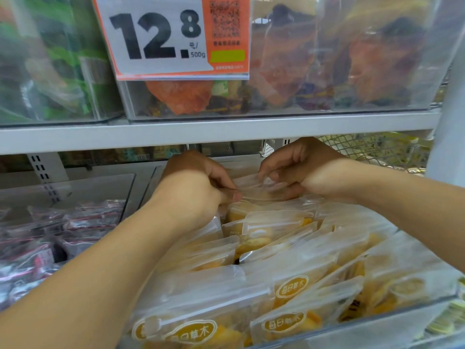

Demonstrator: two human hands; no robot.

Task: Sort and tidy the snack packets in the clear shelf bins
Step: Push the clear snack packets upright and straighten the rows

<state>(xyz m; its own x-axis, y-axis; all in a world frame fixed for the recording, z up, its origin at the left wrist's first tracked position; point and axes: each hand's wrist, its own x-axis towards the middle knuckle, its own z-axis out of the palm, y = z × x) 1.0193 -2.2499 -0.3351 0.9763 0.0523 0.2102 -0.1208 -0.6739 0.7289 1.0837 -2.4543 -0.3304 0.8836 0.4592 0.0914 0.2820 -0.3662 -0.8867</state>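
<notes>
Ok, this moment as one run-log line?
left hand + right hand: both pinch frosted clear snack packet | site: back of clear plastic bin | stage: tidying

Two hands reach in at the centre of the frame: the left hand [198,187] and the right hand [299,172], both pinching one frosted packet [259,187]. One price card [173,36] hangs at the upper centre. Two shelf levels show. The upper shelf [216,132] carries two clear bins. The lower level shows two: a yellow-packet bin [377,321] at lower right holding too many packets to count, and a dark-packet bin [37,248] at lower left.
</notes>
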